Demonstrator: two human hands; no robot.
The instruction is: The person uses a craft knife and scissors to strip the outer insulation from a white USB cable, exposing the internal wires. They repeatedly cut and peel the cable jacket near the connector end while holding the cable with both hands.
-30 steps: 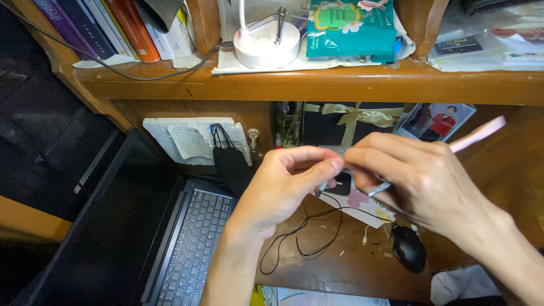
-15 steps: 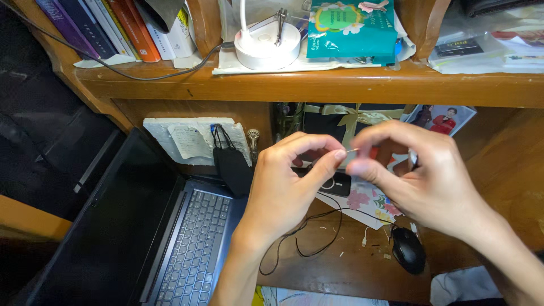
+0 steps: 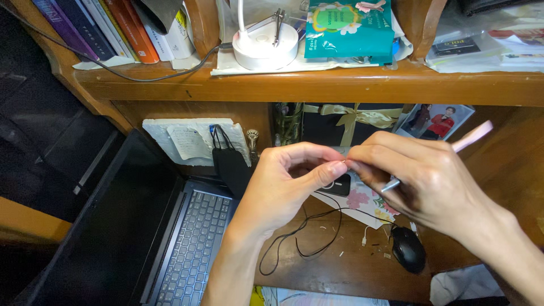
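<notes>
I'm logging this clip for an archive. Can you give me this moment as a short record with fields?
setting: wooden desk under a shelf
left hand: fingertips pinched on something too small to tell
right hand: holds a pink pen, fingertips meeting the left's
under hands: black cable, black mouse
left side: open laptop, screen dark
shelf: books, white lamp base, teal box
</notes>
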